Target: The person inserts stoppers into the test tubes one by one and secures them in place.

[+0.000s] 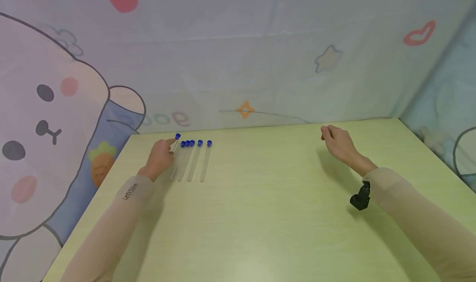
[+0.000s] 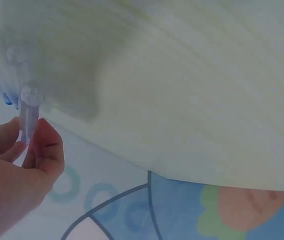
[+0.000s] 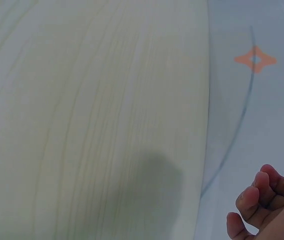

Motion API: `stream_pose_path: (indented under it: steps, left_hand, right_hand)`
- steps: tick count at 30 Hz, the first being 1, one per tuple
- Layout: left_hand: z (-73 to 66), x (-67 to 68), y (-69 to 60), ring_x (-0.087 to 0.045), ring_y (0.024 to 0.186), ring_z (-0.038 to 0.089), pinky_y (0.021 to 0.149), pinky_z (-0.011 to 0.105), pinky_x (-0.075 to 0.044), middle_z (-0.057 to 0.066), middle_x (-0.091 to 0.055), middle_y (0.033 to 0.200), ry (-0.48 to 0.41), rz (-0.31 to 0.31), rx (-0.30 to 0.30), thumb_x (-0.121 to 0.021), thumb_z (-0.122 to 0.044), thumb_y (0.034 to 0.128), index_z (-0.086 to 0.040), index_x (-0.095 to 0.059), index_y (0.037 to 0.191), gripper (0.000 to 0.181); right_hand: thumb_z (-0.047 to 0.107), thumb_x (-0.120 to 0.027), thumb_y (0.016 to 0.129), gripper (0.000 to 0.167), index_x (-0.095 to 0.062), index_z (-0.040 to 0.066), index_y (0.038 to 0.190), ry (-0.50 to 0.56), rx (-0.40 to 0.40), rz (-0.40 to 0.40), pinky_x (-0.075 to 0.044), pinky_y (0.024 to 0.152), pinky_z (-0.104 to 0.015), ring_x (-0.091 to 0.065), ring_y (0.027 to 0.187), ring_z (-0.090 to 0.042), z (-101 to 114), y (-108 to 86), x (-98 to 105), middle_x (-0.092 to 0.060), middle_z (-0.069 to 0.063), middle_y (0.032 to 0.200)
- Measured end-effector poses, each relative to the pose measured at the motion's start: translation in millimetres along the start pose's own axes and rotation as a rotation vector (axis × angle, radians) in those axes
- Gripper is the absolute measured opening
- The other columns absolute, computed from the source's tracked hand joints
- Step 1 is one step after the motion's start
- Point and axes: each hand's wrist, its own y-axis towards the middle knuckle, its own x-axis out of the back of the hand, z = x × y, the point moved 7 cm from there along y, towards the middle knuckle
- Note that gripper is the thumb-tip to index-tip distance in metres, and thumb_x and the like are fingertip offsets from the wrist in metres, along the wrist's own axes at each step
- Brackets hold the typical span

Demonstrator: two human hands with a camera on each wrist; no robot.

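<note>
My left hand [image 1: 160, 158] pinches a clear test tube [image 2: 30, 111] with a blue cap [image 1: 177, 136], at the left end of a row. Seen from the left wrist, the tube's rounded bottom faces the camera, with thumb and fingers around its body. Just right of it lie several more blue-capped test tubes [image 1: 195, 162], side by side, caps toward the back; some are close together and two stand slightly apart. Over the table's right side, my right hand [image 1: 340, 143] hovers with loosely curled fingers [image 3: 250, 200] and holds nothing.
The light wooden table [image 1: 260, 216] ends at a printed cloth backdrop [image 1: 230, 67] behind it and on the left. Another cloth [image 1: 453, 79] hangs along the right edge. A black device [image 1: 360, 197] is strapped at my right wrist.
</note>
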Motion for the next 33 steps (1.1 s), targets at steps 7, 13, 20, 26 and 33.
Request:
stream_pose_path:
  steps: [7, 13, 20, 26, 33]
  left_hand:
    - [5.1, -1.7, -0.7, -0.061, 0.102, 0.046, 0.092, 0.055, -0.048, 0.036, -0.061, 0.115, 0.011, 0.0, -0.004, -0.044, 0.012, 0.0831, 0.016, -0.052, 0.127, 0.045]
    - [8.5, -4.2, -0.4, -0.062, 0.104, 0.046, 0.089, 0.054, -0.05, 0.035, -0.06, 0.118, -0.004, 0.016, 0.015, -0.044, 0.011, 0.0853, 0.016, -0.053, 0.126, 0.042]
    - [13.4, -11.4, -0.7, -0.063, 0.101, 0.043, 0.082, 0.049, -0.052, 0.035, -0.061, 0.116, -0.017, 0.061, 0.046, -0.046, 0.01, 0.0876, 0.011, -0.053, 0.129, 0.042]
    - [14.0, -16.7, -1.6, -0.063, 0.102, 0.042, 0.084, 0.049, -0.052, 0.034, -0.059, 0.12, -0.034, 0.079, 0.061, -0.046, 0.01, 0.0888, 0.01, -0.052, 0.13, 0.042]
    - [14.2, -19.3, 0.1, -0.061, 0.107, 0.044, 0.09, 0.052, -0.05, 0.033, -0.058, 0.123, -0.022, 0.075, 0.047, -0.046, 0.009, 0.0896, 0.011, -0.053, 0.129, 0.04]
  right_hand:
    - [0.029, -0.025, 0.107, 0.05, -0.057, -0.006, 0.09, 0.01, 0.008, 0.002, -0.035, 0.061, -0.034, -0.039, 0.055, -0.021, -1.0, -0.4, -0.7, -0.049, -0.011, 0.067]
    - [0.029, -0.026, 0.107, 0.048, -0.056, -0.003, 0.087, 0.024, 0.025, -0.006, -0.035, 0.06, -0.034, -0.039, 0.054, -0.02, 1.5, 0.3, -1.2, -0.048, -0.01, 0.066]
    - [0.029, -0.027, 0.107, 0.047, -0.057, -0.002, 0.086, 0.039, 0.032, -0.007, -0.036, 0.059, -0.033, -0.04, 0.054, -0.019, 3.4, -0.4, -3.1, -0.05, -0.011, 0.067]
    - [0.028, -0.028, 0.107, 0.046, -0.056, -0.002, 0.086, 0.058, 0.055, -0.016, -0.036, 0.058, -0.031, -0.043, 0.055, -0.015, 9.3, -2.5, -2.6, -0.053, -0.012, 0.069]
    - [0.029, -0.03, 0.106, 0.044, -0.056, 0.0, 0.085, 0.072, 0.068, -0.014, -0.036, 0.057, -0.031, -0.042, 0.053, -0.013, 19.8, -3.2, -4.1, -0.053, -0.01, 0.068]
